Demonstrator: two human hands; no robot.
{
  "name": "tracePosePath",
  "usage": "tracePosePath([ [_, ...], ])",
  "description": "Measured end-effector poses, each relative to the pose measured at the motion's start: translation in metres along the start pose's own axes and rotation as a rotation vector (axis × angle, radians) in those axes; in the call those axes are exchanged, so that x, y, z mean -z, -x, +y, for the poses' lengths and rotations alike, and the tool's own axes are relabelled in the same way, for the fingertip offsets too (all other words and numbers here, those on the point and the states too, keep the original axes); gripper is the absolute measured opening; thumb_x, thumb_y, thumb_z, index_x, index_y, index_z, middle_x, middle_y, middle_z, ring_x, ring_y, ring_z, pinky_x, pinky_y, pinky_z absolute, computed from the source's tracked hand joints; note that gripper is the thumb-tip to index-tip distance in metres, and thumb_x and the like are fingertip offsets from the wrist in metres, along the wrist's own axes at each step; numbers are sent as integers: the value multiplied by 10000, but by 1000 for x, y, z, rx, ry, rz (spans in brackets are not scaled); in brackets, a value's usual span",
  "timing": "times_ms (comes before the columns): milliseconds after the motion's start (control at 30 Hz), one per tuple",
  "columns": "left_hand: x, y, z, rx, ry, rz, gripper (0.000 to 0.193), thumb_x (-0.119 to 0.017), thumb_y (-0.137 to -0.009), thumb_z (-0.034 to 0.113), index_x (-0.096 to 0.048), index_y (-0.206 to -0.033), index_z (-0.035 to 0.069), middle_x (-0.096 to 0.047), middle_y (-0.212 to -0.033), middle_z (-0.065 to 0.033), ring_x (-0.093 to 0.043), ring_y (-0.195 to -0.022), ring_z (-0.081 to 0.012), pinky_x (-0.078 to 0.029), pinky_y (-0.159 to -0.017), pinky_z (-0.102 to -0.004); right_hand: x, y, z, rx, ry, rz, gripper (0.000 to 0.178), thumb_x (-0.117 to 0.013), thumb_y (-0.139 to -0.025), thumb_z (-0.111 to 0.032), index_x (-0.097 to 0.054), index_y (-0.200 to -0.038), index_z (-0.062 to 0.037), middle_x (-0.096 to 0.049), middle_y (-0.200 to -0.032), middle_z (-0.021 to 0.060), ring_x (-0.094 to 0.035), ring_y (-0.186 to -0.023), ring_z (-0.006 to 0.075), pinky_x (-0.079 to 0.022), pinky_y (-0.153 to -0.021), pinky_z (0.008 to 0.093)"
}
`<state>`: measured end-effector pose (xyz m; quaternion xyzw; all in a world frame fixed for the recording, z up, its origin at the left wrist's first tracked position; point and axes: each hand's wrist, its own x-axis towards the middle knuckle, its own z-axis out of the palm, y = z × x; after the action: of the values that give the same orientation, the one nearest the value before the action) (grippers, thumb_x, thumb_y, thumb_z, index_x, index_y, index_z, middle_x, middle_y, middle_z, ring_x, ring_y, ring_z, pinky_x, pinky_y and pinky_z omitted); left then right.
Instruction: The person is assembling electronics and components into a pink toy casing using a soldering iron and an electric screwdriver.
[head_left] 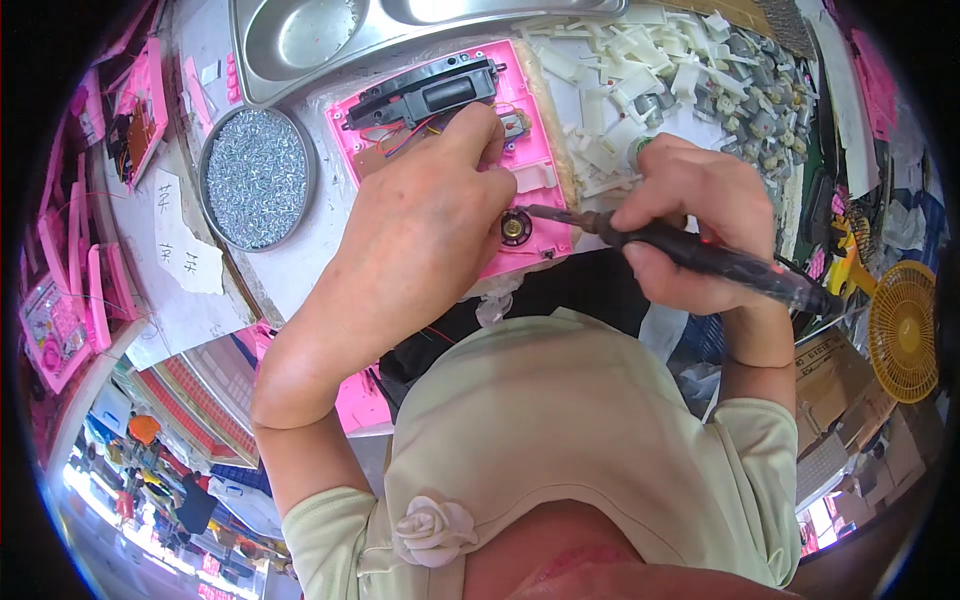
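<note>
A pink plastic casing [541, 140] lies in front of me with parts inside: a black battery-box-like module [440, 97], wires, a small motor [515, 124] and a round black speaker-like disc [516, 228]. My left hand [430, 200] is over the casing with its fingers curled and pressed together; what they pinch, if anything, is hidden. In my right hand [700, 225] is a black-handled soldering iron [715, 262]. Its metal tip points left and reaches the casing just above the round disc, close to my left fingers. Whether the tip touches anything I cannot tell.
A round dish of small screws [257, 178] stands to the left, near a metal tray [300, 50] at the back. White plastic parts [640, 60] and small grey motors [755, 110] are heaped at the back right. A yellow fan [903, 330] stands far right; pink casings [65, 320] stack far left.
</note>
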<state>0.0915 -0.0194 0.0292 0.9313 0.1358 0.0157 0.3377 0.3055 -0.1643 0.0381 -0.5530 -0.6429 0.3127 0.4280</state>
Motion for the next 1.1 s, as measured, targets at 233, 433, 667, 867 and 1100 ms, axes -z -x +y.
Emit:
tracePosePath([
  [233, -2, 1, 0, 12, 2, -3, 104, -727, -735, 11, -655, -805, -16, -559, -1021, -135, -630, -846, -326, -524, -736, -455, 8, 11, 2, -9, -59, 69, 232, -731, -657, -22, -715, -888, -39, -599, -629, 35, -549, -551, 185, -433, -535, 305],
  [433, -1, 1, 1, 15, 1, -1, 111, -726, -737, 10, -649, -813, -13, -561, -1026, -130, -632, -869, -318, -527, -734, -453, 14, 14, 5, 47, -64, 131, 247, -726, -651, -7, -716, -898, -9, -550, -602, 27, -503, -530, 156, -403, -535, 294],
  [667, -2, 4, 2, 21, -40, 14, 129, -734, -770, 27, -662, -876, 14, -586, -1083, -115, -650, -890, -304, -540, -731, -422, 17, 17, 6, 40, -73, 155, 246, -736, -665, -18, -708, -907, 15, -524, -613, 30, -469, -508, 140, -379, -533, 285],
  [867, 5, 2, 1, 49, 47, 274, 205, -796, -781, 75, -702, -961, 53, -605, -1048, -97, -653, -823, -261, -541, -695, -374, 26, 26, 8, 6, -87, 193, 248, -743, -676, -35, -706, -915, 17, -538, -645, 28, -445, -505, 124, -352, -520, 281],
  [1100, -5, -21, -17, -13, -217, 469, 186, -796, -771, 128, -700, -923, 80, -612, -1049, -71, -625, -926, -282, -477, -739, -422, 27, 26, 11, 34, -69, 186, 255, -747, -677, -41, -704, -922, 17, -548, -663, 33, -439, -507, 121, -342, -517, 278],
])
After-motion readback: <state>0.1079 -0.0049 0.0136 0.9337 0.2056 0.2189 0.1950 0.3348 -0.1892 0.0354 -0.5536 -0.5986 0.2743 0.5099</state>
